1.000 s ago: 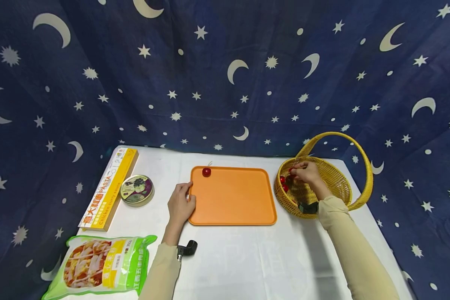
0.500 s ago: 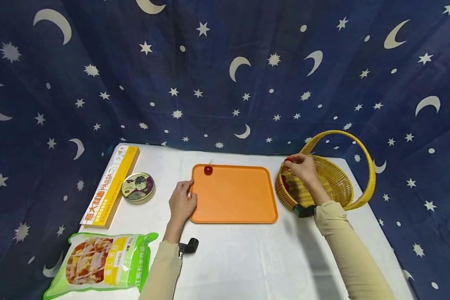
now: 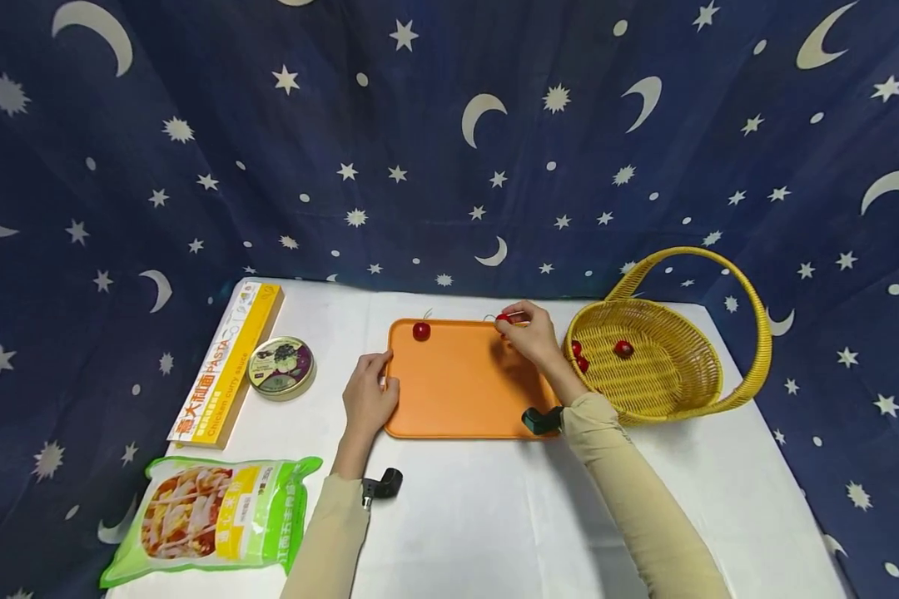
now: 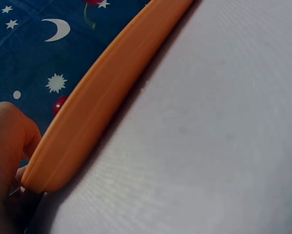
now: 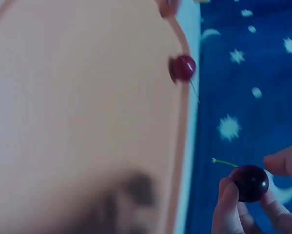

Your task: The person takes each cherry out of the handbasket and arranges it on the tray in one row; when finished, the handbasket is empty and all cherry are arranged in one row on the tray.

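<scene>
Pinched between the fingertips of the right hand, a dark red cherry with a green stem hangs over the far edge of the flat orange plastic tray, at about one o'clock from its middle. Another red cherry lies on the tray at eleven o'clock. Curled fingers of the left hand hold the tray's rim at nine o'clock. Three o'clock of the tray, a woven yellow basket with a hoop handle holds more cherries
</scene>
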Action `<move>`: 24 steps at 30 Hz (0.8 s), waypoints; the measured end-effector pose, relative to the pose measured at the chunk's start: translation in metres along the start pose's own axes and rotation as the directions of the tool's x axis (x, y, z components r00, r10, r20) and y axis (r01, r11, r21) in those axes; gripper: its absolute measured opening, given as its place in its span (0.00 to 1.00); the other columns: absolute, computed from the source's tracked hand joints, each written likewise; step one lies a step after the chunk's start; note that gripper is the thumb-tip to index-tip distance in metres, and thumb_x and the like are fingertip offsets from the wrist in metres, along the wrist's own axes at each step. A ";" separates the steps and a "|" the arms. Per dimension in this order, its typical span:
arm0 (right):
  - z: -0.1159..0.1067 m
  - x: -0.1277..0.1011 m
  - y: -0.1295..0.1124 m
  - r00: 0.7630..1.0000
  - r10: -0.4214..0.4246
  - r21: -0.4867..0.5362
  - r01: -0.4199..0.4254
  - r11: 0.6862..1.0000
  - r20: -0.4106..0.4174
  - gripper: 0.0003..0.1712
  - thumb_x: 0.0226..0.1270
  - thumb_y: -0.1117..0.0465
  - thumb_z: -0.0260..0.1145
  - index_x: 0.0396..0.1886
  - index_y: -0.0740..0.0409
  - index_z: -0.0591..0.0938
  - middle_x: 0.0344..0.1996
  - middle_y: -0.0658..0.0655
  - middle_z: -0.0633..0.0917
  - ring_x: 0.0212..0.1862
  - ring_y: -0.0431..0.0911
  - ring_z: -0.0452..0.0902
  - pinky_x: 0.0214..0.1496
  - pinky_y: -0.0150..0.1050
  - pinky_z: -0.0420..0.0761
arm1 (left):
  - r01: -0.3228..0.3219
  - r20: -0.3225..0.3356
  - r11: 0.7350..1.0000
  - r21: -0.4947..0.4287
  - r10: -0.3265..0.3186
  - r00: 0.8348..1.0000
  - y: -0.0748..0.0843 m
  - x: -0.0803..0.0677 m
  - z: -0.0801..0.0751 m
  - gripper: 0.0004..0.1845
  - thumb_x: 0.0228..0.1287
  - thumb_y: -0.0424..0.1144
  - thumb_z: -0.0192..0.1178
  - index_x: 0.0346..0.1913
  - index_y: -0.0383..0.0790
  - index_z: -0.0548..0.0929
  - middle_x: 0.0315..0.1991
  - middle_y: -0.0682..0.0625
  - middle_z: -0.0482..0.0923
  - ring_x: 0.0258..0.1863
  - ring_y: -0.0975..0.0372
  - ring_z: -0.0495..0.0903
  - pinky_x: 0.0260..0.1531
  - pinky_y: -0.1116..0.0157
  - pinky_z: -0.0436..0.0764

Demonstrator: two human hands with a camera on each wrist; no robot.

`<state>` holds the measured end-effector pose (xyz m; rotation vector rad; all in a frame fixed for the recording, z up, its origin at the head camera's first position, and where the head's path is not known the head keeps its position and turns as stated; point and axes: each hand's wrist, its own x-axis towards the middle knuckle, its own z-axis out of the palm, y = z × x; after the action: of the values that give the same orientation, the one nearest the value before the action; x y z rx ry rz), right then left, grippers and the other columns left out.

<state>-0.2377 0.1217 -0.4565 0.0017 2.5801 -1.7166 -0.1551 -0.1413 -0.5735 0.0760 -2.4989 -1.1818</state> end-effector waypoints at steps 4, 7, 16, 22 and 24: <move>0.034 -0.008 -0.004 1.000 0.016 0.024 -0.017 1.000 0.026 0.12 0.63 0.69 0.64 0.46 0.69 0.81 0.39 0.68 0.83 0.37 0.63 0.84 0.40 0.53 0.84 | -0.005 -0.011 1.000 0.001 0.005 1.000 0.002 -0.005 -0.012 0.24 0.52 0.32 0.57 0.56 0.36 0.84 0.47 0.42 0.78 0.41 0.49 0.78 0.38 0.51 0.75; 0.054 -0.016 -0.012 0.999 0.033 0.010 -0.034 0.999 0.017 0.12 0.61 0.68 0.65 0.45 0.67 0.81 0.39 0.65 0.82 0.40 0.62 0.83 0.39 0.48 0.84 | -0.004 -0.005 1.000 -0.004 0.004 1.000 0.006 -0.007 -0.023 0.24 0.52 0.32 0.58 0.55 0.36 0.84 0.47 0.42 0.78 0.40 0.49 0.78 0.38 0.52 0.75; 0.088 -0.037 -0.043 0.996 0.040 0.006 -0.040 0.999 -0.081 0.14 0.59 0.67 0.67 0.45 0.66 0.82 0.40 0.64 0.84 0.43 0.54 0.83 0.37 0.38 0.83 | -0.028 0.002 0.999 -0.030 0.028 1.000 0.025 -0.007 -0.055 0.24 0.52 0.33 0.57 0.54 0.37 0.85 0.47 0.43 0.78 0.38 0.52 0.78 0.35 0.53 0.74; 0.108 -0.043 -0.052 0.992 0.007 -0.056 -0.014 0.998 -0.125 0.14 0.60 0.64 0.68 0.44 0.65 0.83 0.39 0.62 0.86 0.40 0.54 0.83 0.46 0.44 0.80 | -0.030 0.014 0.998 -0.050 0.031 0.999 0.027 -0.008 -0.072 0.23 0.52 0.32 0.57 0.54 0.36 0.85 0.47 0.42 0.78 0.37 0.53 0.78 0.34 0.55 0.73; 0.115 -0.045 -0.052 0.993 0.007 -0.082 -0.017 0.997 -0.120 0.14 0.60 0.63 0.68 0.45 0.64 0.83 0.38 0.61 0.86 0.39 0.53 0.83 0.45 0.44 0.79 | -0.019 0.021 0.999 -0.049 0.020 1.000 0.025 -0.009 -0.077 0.24 0.52 0.32 0.57 0.55 0.36 0.84 0.48 0.42 0.78 0.37 0.53 0.77 0.34 0.57 0.72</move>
<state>-0.1900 -0.0036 -0.4518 0.1205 2.7280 -1.6537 -0.1169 -0.1800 -0.5134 0.0258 -2.4823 -1.2417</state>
